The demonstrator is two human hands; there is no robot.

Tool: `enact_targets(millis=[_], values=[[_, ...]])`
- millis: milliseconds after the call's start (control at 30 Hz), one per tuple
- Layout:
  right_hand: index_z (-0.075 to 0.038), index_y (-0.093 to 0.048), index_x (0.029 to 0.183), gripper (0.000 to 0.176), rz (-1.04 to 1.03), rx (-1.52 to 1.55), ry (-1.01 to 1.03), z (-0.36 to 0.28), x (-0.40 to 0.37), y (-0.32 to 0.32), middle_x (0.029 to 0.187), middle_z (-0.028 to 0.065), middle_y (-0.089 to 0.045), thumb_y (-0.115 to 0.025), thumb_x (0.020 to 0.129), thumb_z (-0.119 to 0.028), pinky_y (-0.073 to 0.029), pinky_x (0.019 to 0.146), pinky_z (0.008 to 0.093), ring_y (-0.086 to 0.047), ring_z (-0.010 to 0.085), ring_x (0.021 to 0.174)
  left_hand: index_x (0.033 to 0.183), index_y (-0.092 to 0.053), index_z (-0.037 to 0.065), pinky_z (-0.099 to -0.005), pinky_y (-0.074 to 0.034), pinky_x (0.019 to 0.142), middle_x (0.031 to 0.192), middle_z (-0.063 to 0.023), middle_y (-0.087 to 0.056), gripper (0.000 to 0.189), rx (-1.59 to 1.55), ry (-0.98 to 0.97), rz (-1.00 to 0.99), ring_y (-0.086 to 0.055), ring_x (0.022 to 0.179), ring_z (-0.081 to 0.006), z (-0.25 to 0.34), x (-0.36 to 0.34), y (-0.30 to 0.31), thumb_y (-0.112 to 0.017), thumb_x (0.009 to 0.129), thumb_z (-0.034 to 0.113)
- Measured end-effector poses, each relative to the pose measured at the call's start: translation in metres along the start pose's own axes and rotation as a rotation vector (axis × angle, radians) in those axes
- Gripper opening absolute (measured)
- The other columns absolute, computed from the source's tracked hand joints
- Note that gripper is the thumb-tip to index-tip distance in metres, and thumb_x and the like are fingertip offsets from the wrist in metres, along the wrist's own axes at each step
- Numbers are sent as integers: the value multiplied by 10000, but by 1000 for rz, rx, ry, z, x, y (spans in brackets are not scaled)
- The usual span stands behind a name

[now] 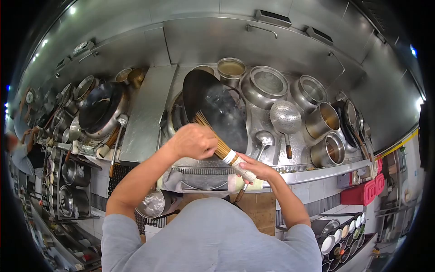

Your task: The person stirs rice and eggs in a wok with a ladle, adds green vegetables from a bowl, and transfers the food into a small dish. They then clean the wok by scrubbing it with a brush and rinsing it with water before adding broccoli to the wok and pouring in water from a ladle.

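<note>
Gripping the bamboo brush in the right hand, slanting its bristles over the steaming, tilted wok; curling the left hand closed alongside, with any hold indiscernible; possibly risking a scald through slippage of the wok.

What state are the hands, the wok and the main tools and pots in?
Left hand, curled shut beside the brush
Right hand, closed around the brush handle
Brush, slanted, bristles toward the wok
Wok, tilted
Back pot, uncovered, pale liquid inside
Skimmer, lying on the stovetop
Ladle, lying beside the wok
</note>
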State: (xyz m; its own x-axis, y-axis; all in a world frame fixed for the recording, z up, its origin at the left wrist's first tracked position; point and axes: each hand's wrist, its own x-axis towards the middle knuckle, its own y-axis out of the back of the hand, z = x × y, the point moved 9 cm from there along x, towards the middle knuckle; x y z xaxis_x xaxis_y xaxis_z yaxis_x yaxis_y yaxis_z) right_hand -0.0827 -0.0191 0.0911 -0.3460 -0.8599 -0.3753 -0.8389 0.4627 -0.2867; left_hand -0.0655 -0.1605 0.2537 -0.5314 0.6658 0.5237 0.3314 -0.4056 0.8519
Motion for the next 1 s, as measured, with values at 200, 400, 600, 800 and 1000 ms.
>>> enact_targets(millis=[200,400,600,800,1000], values=[[-204,-202,1474,791,349,-852,-50,74,35,200,1043,183,-611,-604,844,-462,-514,534,296,-623,191,673,563,-514,104,-327,-442,506,566,-18,-494,222,149,23,46,-536,555,-190,-19,34,8,-685,695,159],[-146,-318,1408,706,1241,-1109,-84,-14,-7,274,1039,247,-627,-607,820,-410,-487,766,476,-618,410,911,556,-482,102,-350,-415,489,559,-37,-489,315,178,231,-67,-511,536,-213,-6,-28,13,-680,768,224],[-82,-368,1310,657,1058,-932,60,59,31,292,1021,225,-626,-663,805,-382,-505,729,438,-642,364,871,513,-457,88,-354,-377,448,507,-51,-446,346,51,564,169,-473,488,-228,29,-125,-3,-710,732,174],[-65,-459,1116,385,1161,-25,252,89,20,236,785,91,-573,-596,879,-337,-500,467,326,-619,224,601,587,-519,82,-361,-418,514,576,-61,-490,274,0,586,138,-493,571,-238,22,-115,-61,-683,748,231],[-67,-452,1093,315,1156,204,422,65,0,179,781,57,-518,-564,906,-294,-456,400,283,-539,153,501,651,-562,58,-391,-421,688,670,-81,-541,208,-1,728,157,-511,715,-271,-29,-131,-126,-642,790,191]])
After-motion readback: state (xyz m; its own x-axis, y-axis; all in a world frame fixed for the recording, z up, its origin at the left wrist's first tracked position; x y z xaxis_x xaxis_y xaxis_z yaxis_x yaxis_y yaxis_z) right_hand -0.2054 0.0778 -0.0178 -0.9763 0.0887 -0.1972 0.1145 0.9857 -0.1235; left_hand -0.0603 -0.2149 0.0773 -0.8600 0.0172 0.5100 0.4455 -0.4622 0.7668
